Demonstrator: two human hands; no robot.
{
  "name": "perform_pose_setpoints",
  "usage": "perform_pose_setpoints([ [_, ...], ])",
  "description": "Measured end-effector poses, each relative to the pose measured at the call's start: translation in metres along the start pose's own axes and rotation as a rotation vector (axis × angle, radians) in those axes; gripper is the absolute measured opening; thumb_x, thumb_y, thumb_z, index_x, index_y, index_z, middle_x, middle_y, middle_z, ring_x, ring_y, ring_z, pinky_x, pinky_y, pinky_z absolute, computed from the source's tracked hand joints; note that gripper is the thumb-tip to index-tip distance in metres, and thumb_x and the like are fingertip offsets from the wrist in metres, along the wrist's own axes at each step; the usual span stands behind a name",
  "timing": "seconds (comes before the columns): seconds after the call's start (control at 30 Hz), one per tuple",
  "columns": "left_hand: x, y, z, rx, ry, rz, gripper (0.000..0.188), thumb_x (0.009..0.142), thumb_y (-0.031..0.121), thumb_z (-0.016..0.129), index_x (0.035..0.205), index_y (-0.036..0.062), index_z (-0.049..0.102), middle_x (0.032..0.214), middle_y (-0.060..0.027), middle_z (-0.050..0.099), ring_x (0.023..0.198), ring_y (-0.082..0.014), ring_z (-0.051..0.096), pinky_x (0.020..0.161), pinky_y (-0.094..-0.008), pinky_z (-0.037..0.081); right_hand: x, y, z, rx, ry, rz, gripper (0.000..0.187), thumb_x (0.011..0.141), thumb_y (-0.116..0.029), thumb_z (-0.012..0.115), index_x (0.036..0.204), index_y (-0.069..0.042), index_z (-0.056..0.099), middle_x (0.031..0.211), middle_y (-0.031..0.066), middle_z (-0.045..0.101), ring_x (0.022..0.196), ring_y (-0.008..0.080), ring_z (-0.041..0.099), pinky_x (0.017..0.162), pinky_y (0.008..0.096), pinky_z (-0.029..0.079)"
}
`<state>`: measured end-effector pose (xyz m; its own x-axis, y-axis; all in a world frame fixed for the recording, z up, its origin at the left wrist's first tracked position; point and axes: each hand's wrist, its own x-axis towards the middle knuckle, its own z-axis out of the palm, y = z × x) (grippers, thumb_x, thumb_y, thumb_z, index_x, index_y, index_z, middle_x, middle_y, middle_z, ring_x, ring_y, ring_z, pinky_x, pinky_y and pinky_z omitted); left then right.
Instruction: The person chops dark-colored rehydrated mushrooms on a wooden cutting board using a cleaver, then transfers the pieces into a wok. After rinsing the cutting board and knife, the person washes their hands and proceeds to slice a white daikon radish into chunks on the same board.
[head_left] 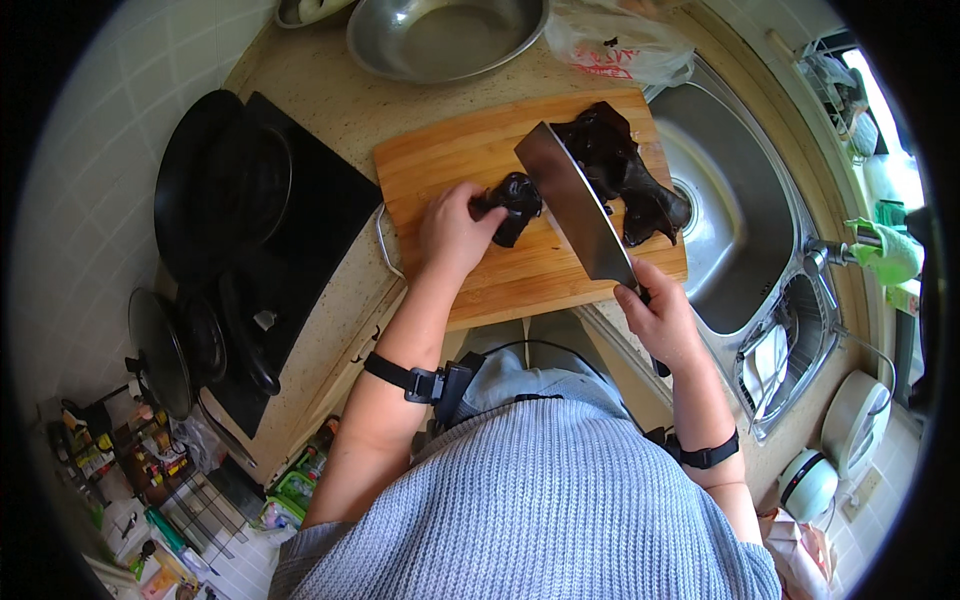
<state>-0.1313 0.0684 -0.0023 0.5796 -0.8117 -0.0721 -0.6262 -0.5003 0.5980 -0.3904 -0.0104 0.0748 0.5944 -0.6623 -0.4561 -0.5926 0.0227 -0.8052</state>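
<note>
My left hand point(455, 232) pins one rolled dark mushroom point(514, 203) on the single wooden cutting board point(450, 160). My right hand point(660, 318) grips one cleaver point(575, 205), blade beside it. One dark pile point(625, 170), perhaps several mushrooms, lies behind.

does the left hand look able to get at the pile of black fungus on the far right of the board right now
Probably not directly. The left hand is pressing a rolled dark piece, and the cleaver in the right hand stands between it and the pile on the cutting board.
</note>
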Motion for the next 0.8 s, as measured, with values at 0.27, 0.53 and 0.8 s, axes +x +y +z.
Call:
perform_pose_setpoints([
  [0.27,0.001,-0.026,0.014,-0.887,0.089,-0.369,0.014,0.089,0.012,0.066,0.095,0.0016,0.059,0.085,-0.0010,0.064,0.070,-0.0077,0.059,0.058,-0.0195,0.043,-0.004,0.004,0.007,-0.047,0.013,-0.096,0.034,0.087,-0.011,0.060,0.120,-0.003,0.057,0.085,0.0182,0.066,0.076,0.0307,0.065,0.072,0.0353,0.050],
  [0.53,0.005,-0.042,0.017,-0.657,0.125,-0.265,0.013,0.086,0.009,0.067,0.093,-0.0021,0.065,0.083,-0.0015,0.064,0.066,-0.0084,0.057,0.058,-0.0234,0.045,0.002,-0.007,0.026,-0.219,-0.008,-0.250,0.037,0.085,-0.013,0.059,0.122,-0.007,0.057,0.088,0.0205,0.065,0.083,0.0380,0.063,0.071,0.0432,0.052],
  [0.8,-0.011,-0.015,0.006,-0.199,0.202,-0.027,0.015,0.075,0.007,0.072,0.088,0.0008,0.068,0.072,-0.0073,0.065,0.065,-0.0144,0.062,0.062,-0.0281,0.049,0.016,-0.009,0.015,-0.431,-0.067,-0.311,0.038,0.084,-0.013,0.059,0.122,-0.013,0.058,0.084,0.0164,0.066,0.076,0.0356,0.064,0.066,0.0437,0.052],
])
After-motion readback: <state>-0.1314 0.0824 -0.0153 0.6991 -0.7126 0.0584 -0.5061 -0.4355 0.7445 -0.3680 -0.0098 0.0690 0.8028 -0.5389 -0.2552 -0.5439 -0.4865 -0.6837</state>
